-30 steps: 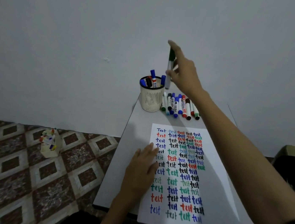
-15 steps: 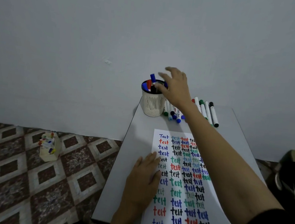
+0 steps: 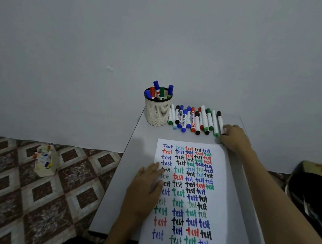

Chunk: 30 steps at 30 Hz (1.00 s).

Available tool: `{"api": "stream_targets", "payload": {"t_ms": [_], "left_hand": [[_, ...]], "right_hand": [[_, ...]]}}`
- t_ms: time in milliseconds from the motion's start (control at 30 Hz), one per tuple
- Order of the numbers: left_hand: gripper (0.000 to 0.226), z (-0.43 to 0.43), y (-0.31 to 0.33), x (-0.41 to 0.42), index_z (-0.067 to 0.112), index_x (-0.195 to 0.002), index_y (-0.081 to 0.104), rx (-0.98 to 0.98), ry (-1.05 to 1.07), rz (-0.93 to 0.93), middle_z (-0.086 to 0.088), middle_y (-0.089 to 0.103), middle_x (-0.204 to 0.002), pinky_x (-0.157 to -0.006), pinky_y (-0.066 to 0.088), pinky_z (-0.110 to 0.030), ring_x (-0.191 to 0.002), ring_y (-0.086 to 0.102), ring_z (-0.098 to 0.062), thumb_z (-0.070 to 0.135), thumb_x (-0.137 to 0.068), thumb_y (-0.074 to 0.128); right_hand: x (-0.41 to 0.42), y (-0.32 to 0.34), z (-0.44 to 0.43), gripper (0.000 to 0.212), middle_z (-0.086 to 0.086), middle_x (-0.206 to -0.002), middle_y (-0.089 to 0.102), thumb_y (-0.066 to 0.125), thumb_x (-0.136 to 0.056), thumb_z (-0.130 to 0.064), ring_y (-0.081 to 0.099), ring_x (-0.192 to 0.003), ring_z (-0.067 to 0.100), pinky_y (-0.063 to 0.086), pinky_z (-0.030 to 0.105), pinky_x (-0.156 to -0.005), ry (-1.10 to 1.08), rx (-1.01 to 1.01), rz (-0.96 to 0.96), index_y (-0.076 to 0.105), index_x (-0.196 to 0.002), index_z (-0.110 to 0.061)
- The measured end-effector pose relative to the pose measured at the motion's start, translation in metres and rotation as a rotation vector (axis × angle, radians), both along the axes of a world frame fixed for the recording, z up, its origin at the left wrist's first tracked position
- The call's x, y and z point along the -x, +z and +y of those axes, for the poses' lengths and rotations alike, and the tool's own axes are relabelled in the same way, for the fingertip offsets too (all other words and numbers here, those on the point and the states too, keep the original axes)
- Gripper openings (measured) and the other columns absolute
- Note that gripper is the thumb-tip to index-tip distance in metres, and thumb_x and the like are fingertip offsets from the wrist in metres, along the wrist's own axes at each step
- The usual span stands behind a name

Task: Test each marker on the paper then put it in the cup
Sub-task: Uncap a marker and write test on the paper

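Hidden: the near end of the black-capped marker (image 3: 220,121) lies under the fingertips of the right hand (image 3: 235,139); whether they pinch it or only touch it cannot be told.
Cut off: both forearms run out of the bottom edge.
Right hand: arm extended, knuckles up, fingers bent.
Left hand (image 3: 143,190): nearer and left of the grip, flat with straight fingers on the paper (image 3: 224,190), covering some written words.
Marker row (image 3: 192,119): just left of the grip, side by side on the table (image 3: 145,140).
Cup (image 3: 156,111): further left, beyond the row, upright, holding blue, red and green markers.
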<state>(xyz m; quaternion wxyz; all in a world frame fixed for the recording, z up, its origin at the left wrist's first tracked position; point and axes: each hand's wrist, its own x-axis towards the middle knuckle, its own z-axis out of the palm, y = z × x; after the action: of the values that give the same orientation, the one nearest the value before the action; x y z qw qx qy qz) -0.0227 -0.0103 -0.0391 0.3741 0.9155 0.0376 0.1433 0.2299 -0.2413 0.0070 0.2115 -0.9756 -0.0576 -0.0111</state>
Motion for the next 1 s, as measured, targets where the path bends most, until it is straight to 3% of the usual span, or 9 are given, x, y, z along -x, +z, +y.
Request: {"api": "stream_targets", "payload": {"t_ms": [67,167,233,400,567,700,833,933,1000], "left_hand": [[0.041,0.0,0.001,0.001,0.024,-0.136,0.045,-0.009,0.001,-0.015,0.015,0.031,-0.145,-0.111,0.009,-0.021,-0.138,0.019,-0.008,0.032,-0.096,0.044],[0.04,-0.002,0.005,0.002,0.023,-0.137,0.044,-0.011,0.009,-0.005,0.011,0.033,-0.147,-0.109,0.008,-0.019,-0.133,0.015,-0.001,0.026,-0.097,0.047],[0.04,-0.003,0.007,0.003,0.022,-0.137,0.045,-0.004,0.014,0.005,0.008,0.033,-0.148,-0.108,0.009,-0.021,-0.137,0.017,-0.008,0.024,-0.097,0.047],[0.039,-0.003,0.008,0.006,0.021,-0.136,0.047,0.001,0.02,0.023,0.006,0.033,-0.149,-0.111,0.014,-0.027,-0.141,0.02,-0.018,0.025,-0.096,0.048],[0.039,-0.004,0.007,0.007,0.022,-0.134,0.048,-0.002,0.025,0.036,0.006,0.035,-0.148,-0.112,0.019,-0.032,-0.14,0.022,-0.02,0.026,-0.096,0.048],[0.038,-0.004,0.008,0.007,0.022,-0.133,0.05,-0.008,0.019,0.03,0.004,0.037,-0.147,-0.111,0.022,-0.033,-0.139,0.025,-0.02,0.027,-0.096,0.049],[0.038,-0.004,0.008,0.008,0.022,-0.134,0.049,-0.034,0.019,0.015,0.003,0.037,-0.147,-0.112,0.022,-0.034,-0.139,0.027,-0.019,0.026,-0.096,0.048],[0.043,-0.005,0.008,0.009,0.021,-0.135,0.047,0.014,0.003,-0.016,0.002,0.039,-0.146,-0.111,0.031,-0.04,-0.134,0.036,-0.016,0.036,-0.095,0.047],[0.052,-0.005,0.01,0.012,0.025,-0.137,0.042,0.049,-0.003,-0.073,0.003,0.043,-0.143,-0.103,0.041,-0.042,-0.128,0.044,-0.013,0.049,-0.091,0.043]], "right_hand": [[0.006,-0.003,-0.005,0.05,0.022,-0.127,0.049,0.06,-0.086,-0.02,0.049,-0.113,0.037,0.043,0.038,-0.088,0.005,-0.027,-0.055,0.051,-0.134,-0.007],[0.012,-0.006,-0.008,0.063,0.019,-0.135,0.043,0.057,-0.091,-0.023,0.042,-0.123,0.036,0.041,0.043,-0.097,0.073,-0.02,-0.043,0.032,-0.148,-0.022],[0.016,-0.007,-0.008,0.055,0.017,-0.133,0.047,0.055,-0.093,-0.027,0.043,-0.122,0.034,0.041,0.041,-0.095,0.099,0.023,-0.036,0.039,-0.145,-0.02],[0.028,-0.011,-0.011,0.033,0.015,-0.102,0.061,0.064,-0.09,-0.032,0.053,-0.087,0.025,0.043,0.033,-0.071,0.038,-0.048,-0.197,0.061,-0.11,-0.006],[0.042,-0.01,-0.016,0.018,0.018,-0.087,0.062,0.063,-0.089,-0.018,0.05,-0.072,0.025,0.037,0.032,-0.059,-0.134,-0.074,-0.268,0.059,-0.086,0.0],[0.063,0.003,-0.019,0.015,0.014,-0.09,0.063,0.062,-0.089,-0.013,0.058,-0.076,0.026,0.047,0.036,-0.065,-0.249,-0.472,-0.371,0.057,-0.096,-0.001],[0.095,0.028,-0.016,0.008,0.0,-0.084,0.06,0.057,-0.094,-0.01,0.068,-0.078,0.016,0.059,0.043,-0.071,-0.142,-0.944,-0.502,0.049,-0.097,-0.008],[0.133,0.045,-0.01,0.01,0.012,-0.092,0.062,0.057,-0.094,-0.01,0.069,-0.078,0.02,0.061,0.039,-0.066,-0.104,-1.233,-0.529,0.047,-0.095,-0.012],[0.162,0.046,-0.004,0.008,0.016,-0.09,0.064,0.056,-0.095,-0.01,0.068,-0.072,0.023,0.06,0.034,-0.063,-0.049,-1.342,-0.409,0.049,-0.093,-0.013]]}}
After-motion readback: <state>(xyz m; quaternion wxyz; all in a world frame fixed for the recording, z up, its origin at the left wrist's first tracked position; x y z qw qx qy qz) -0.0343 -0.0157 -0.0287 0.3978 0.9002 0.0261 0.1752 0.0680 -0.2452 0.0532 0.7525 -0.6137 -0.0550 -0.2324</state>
